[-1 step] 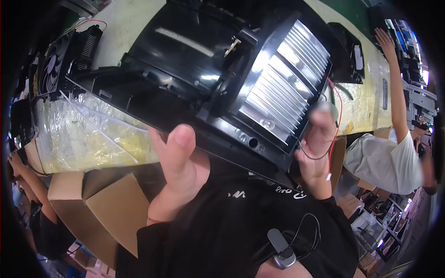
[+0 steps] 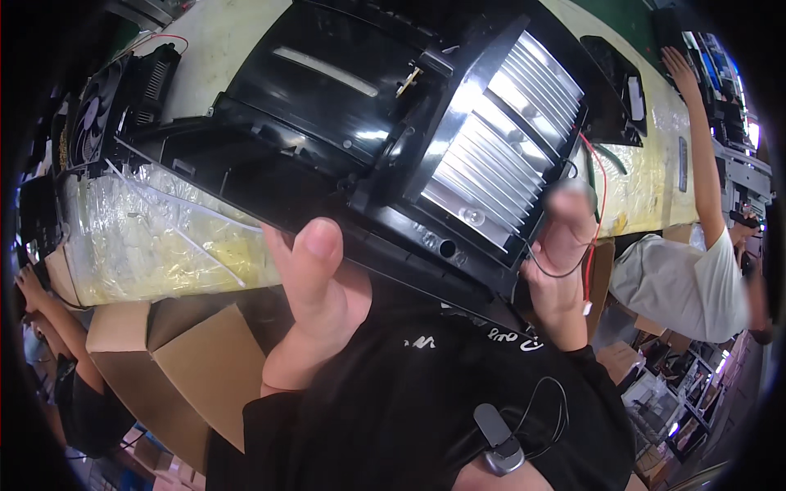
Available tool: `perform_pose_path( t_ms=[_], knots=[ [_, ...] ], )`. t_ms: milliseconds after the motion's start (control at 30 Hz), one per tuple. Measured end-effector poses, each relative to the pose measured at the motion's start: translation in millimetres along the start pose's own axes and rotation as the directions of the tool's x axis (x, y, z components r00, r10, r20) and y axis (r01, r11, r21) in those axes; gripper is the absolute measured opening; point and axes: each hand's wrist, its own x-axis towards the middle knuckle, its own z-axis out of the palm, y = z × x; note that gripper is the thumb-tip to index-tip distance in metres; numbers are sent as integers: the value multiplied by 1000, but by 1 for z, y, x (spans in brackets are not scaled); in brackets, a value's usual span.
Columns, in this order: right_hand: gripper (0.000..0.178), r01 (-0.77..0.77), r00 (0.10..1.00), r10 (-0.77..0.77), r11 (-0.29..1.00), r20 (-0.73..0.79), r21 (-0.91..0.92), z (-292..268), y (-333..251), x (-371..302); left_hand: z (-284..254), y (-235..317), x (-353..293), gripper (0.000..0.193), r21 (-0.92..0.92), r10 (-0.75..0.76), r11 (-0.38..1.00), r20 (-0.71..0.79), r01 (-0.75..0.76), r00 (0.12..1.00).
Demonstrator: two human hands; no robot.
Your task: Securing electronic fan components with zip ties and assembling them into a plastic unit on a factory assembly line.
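A large black plastic housing (image 2: 270, 176) is held tilted above the table. Bright metal fins (image 2: 491, 164) fill a raised frame at its right part, and a curved glossy black panel (image 2: 315, 90) lies to their left. My left hand (image 2: 315, 278) grips the near edge, thumb up on the outside and fingers hidden beneath. My right hand (image 2: 565, 254) is closed at the right end beside the fins; its fingertips are blurred. A thin dark wire loops across that hand. A red wire (image 2: 603, 196) hangs past it, ending in a small white plug (image 2: 587, 308).
Plastic film covers the yellowish table (image 2: 164, 262). A black fan (image 2: 88, 131) stands at the left, near white cable ties (image 2: 192, 254). An open cardboard box (image 2: 209, 368) sits below the table edge. A black part (image 2: 612, 90) lies far right. Co-workers' arms (image 2: 700, 155) reach in from both sides.
The red wire and its white plug have swung slightly to the right. Both hands keep their places on the housing.
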Motion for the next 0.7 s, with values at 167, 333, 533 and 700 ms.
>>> perform_pose_path(
  t_ms=[167,333,533,700],
  knots=[
    [53,-23,993,24,1000,117,-8,-29,-1,14,26,10,5,60,-83,-4,997,41,7,999],
    [53,-78,993,83,995,89,-54,-29,-7,14,12,9,6,50,-159,74,984,-11,-75,997],
    [57,-84,982,98,992,160,-90,-36,-2,14,15,11,8,60,24,68,998,-107,-66,992],
    [60,-106,992,119,947,28,-303,-32,-4,11,32,14,24,53,166,155,976,-55,-144,986]
  ],
)
